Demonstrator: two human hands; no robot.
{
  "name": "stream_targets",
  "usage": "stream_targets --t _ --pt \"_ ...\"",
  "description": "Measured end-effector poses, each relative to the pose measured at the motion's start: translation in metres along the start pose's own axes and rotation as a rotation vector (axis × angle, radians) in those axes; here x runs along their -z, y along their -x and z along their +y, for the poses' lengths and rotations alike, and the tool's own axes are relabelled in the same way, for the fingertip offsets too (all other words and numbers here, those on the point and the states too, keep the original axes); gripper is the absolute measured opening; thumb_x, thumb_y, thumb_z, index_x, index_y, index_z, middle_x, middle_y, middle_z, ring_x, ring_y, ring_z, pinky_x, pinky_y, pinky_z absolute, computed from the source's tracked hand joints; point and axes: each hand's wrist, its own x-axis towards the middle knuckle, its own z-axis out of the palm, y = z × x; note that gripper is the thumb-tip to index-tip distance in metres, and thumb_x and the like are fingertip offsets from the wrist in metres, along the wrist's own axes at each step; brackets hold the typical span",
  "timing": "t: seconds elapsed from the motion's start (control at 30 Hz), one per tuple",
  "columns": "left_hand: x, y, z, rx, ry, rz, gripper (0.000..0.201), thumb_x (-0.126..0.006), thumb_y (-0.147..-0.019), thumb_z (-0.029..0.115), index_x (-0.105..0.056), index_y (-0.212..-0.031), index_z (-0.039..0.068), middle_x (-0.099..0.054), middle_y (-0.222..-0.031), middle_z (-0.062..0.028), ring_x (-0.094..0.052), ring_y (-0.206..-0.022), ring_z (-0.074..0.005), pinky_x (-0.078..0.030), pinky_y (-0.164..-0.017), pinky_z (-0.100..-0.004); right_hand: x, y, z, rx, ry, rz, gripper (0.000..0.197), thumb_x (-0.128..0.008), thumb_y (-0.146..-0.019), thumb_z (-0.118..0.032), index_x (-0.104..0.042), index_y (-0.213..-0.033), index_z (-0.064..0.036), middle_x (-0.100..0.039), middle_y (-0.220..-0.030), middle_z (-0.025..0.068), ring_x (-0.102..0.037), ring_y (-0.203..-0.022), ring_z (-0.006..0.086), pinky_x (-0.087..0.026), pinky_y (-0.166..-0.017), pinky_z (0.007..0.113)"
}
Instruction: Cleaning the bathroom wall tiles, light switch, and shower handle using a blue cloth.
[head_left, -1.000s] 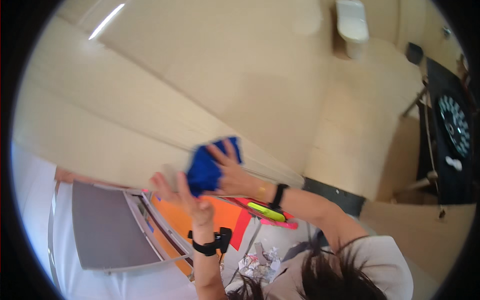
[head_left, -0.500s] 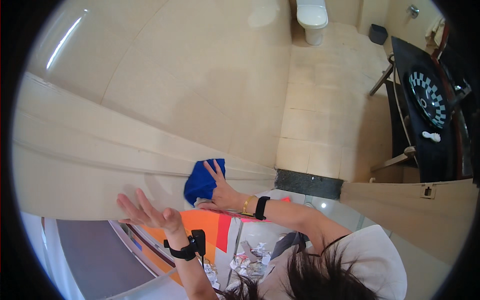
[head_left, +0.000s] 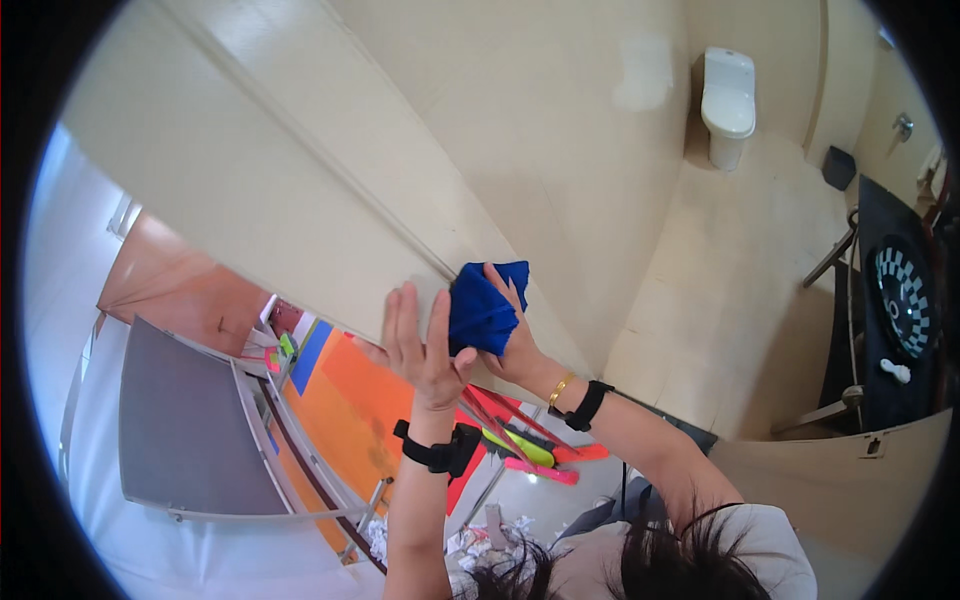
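My right hand (head_left: 520,345) holds a blue cloth (head_left: 480,310) against the cream door frame (head_left: 310,190). The cloth is bunched, with a corner sticking out past my fingers and thumb. Beside it, my left hand (head_left: 425,355) rests with fingers spread on the frame's edge, its thumb close to the cloth's lower side. A black strap with a small device circles my left wrist; my right wrist carries a black strap and a gold bangle.
Beyond the frame are a white toilet (head_left: 728,105), a dark bin (head_left: 838,167) and a black counter with a checkered basin (head_left: 903,300) and a white brush (head_left: 895,371). Below left stands a grey panel (head_left: 200,420). Brooms (head_left: 530,450) and crumpled paper (head_left: 490,540) lie underneath.
The view has turned, so the frame now slants steeply. My left hand has come in from the air to the frame beside the cloth. My right hand still holds the cloth.
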Motion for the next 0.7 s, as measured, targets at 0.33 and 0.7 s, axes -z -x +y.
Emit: stream_targets --t 0.33,0.7 --pt "-0.003 -0.009 0.006 0.015 0.06 -0.06 0.06 -0.016 -0.09 0.052 -0.059 -0.107 0.015 -0.052 -0.118 -0.0091 -0.046 -0.113 -0.0228 0.002 -0.105 -0.0465 0.014 -0.041 0.011 0.182 0.235 -0.021 0.043 -0.061 -0.067 -0.02 -0.057 -0.109 -0.015 -0.04 -0.129 0.014 -0.024 -0.127 0.0379 -0.019 -0.1 0.053" --pt "0.01 0.014 0.047 0.22 -0.021 -0.084 0.048 -0.037 -0.088 0.042 -0.053 -0.11 0.003 -0.031 -0.131 -0.024 -0.028 -0.121 -0.0425 -0.017 -0.099 -0.0555 0.025 -0.093 0.036 0.447 0.065 -0.279 0.053 -0.059 -0.064 -0.028 -0.052 -0.112 -0.0079 -0.033 -0.135 0.0116 -0.023 -0.128 0.031 -0.011 -0.104 0.05"
